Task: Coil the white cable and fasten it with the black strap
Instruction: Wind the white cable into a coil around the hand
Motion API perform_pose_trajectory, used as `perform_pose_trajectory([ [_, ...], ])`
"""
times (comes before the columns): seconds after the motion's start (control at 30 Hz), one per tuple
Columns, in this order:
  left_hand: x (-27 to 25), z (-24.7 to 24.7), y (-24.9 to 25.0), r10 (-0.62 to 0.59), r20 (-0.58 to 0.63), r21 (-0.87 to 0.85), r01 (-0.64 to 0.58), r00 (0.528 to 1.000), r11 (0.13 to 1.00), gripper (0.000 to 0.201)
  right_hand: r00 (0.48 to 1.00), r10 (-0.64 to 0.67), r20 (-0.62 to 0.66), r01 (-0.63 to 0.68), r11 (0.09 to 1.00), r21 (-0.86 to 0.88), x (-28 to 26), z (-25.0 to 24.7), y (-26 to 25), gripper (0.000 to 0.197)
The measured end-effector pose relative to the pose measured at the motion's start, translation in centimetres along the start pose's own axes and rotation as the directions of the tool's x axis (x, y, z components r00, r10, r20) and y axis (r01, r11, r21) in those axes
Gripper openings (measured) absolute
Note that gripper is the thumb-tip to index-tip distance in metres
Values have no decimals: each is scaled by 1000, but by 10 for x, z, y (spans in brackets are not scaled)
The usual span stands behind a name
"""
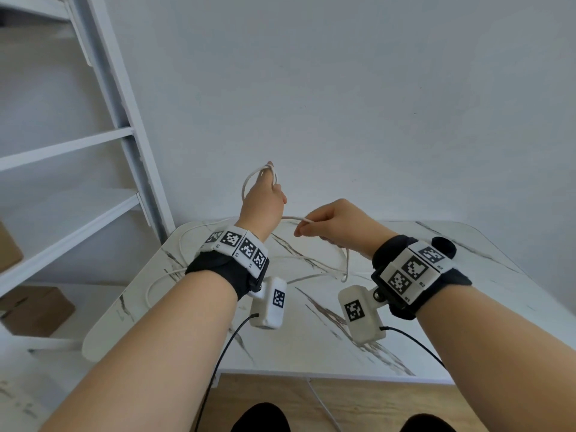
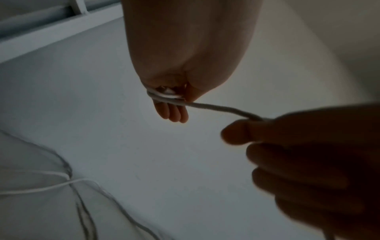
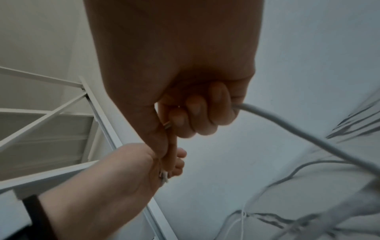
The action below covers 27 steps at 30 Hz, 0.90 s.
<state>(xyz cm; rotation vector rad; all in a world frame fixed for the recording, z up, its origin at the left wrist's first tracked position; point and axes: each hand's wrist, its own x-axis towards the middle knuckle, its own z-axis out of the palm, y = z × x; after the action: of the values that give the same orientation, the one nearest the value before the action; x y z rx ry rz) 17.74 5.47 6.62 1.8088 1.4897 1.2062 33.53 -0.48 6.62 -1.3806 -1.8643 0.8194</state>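
Note:
The white cable (image 1: 293,218) runs between my two hands above the marble table (image 1: 452,307). My left hand (image 1: 265,194) is raised, with a few loops of cable wound over its fingers (image 1: 270,169); the left wrist view shows those loops (image 2: 164,95) held at the fingers (image 2: 174,113). Lower and to the right, my right hand (image 1: 330,226) pinches the cable, its fingers (image 3: 197,116) curled round the cable (image 3: 287,126). The rest of the cable lies in loose curves (image 1: 311,269) on the table. No black strap shows in any view.
A white shelving rack (image 1: 124,135) stands to the left, close to the table's corner. Cardboard boxes (image 1: 37,307) sit on the floor under it. A plain wall rises behind the table. A thin white lead (image 1: 321,403) hangs below the table's front edge.

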Motion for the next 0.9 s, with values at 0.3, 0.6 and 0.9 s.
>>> perform_pose_trajectory([
  [0.3, -4, 3, -1, 16, 166, 284, -64, 986, 957, 44, 982, 14, -186, 14, 989, 148, 4, -17, -2, 14],
  [0.6, -4, 2, -1, -44, 255, 265, -26, 966, 964, 19, 908, 22, -418, 103, 956, 273, 11, -32, 5, 14],
  [0.9, -18, 0, 13, -104, 495, 4, 117, 863, 993, 64, 865, 86, -493, 107, 931, 350, 23, -29, 15, 18],
])
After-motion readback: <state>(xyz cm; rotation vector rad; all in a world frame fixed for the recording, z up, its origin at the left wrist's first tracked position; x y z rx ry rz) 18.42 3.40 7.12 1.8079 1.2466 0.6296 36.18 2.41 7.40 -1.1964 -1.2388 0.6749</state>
